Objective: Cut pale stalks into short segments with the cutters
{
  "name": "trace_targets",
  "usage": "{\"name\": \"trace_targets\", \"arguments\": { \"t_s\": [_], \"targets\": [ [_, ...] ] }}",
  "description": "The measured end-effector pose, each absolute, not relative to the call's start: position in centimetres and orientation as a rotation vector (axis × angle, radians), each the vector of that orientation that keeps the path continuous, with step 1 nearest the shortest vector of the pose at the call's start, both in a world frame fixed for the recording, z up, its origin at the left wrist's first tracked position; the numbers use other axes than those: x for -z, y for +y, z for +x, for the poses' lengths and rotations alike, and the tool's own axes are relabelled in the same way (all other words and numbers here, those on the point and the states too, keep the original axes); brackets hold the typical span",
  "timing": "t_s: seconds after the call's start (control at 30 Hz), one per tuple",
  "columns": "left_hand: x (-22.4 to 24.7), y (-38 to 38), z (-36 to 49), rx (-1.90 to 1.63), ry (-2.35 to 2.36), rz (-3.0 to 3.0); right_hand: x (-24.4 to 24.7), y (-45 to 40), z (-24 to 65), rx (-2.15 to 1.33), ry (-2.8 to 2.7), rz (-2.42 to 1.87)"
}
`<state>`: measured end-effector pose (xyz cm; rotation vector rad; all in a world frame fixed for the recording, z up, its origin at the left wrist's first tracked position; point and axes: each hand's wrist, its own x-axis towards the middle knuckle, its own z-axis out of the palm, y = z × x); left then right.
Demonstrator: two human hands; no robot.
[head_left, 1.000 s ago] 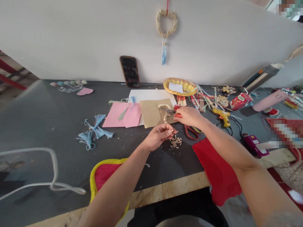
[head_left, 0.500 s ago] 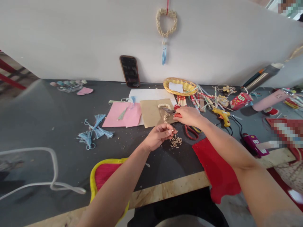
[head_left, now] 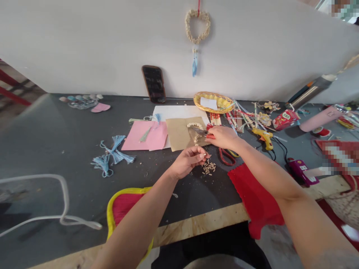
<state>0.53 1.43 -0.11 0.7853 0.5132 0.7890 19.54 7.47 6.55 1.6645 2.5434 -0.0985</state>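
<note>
My right hand [head_left: 223,137] is closed round the red handles of a pair of pliers [head_left: 199,131], whose jaws lie over brown paper [head_left: 179,132], beside a curved string of cream beads [head_left: 195,124]. Nearer me, my left hand [head_left: 190,160] pinches a small pale piece [head_left: 204,154] between thumb and fingertips. Just right of and below those fingertips, a scatter of small tan pieces [head_left: 209,168] lies on the dark table. Pink paper [head_left: 146,140] and blue tassels [head_left: 113,151] are to the left.
A phone [head_left: 154,84] leans on the wall, where a beaded heart [head_left: 206,28] hangs. Behind the hands is a yellow basket [head_left: 232,106]. To the right are a yellow glue gun [head_left: 263,137], red cloth [head_left: 256,198], a red carton [head_left: 284,119] and a pink bottle [head_left: 322,117].
</note>
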Motion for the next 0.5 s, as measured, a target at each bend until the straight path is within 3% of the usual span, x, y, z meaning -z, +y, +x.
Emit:
{"name": "trace_targets", "arguments": {
  "t_s": [0.33, 0.5],
  "targets": [
    [0.1, 1.3, 0.5, -0.791, 0.508, 0.783, -6.2, 7.4, 20.0, 0.126, 2.616, 1.678],
    [0.1, 1.4, 0.4, -0.82, 0.52, 0.726, -6.7, 5.7, 20.9, 0.298, 2.823, 1.922]
  ]
}}
